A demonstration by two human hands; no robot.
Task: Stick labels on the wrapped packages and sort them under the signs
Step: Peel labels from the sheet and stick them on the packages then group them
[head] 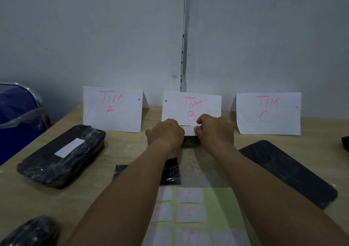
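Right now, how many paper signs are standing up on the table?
3. The TIM A sign is on the left, the TIM B sign in the middle, the TIM C sign on the right. None seems hidden.

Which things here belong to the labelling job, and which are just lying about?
Job: left hand, right hand, label, small package, labelled package, label sheet, sign A, sign B, sign C.
Lying about: blue chair, wall strip.
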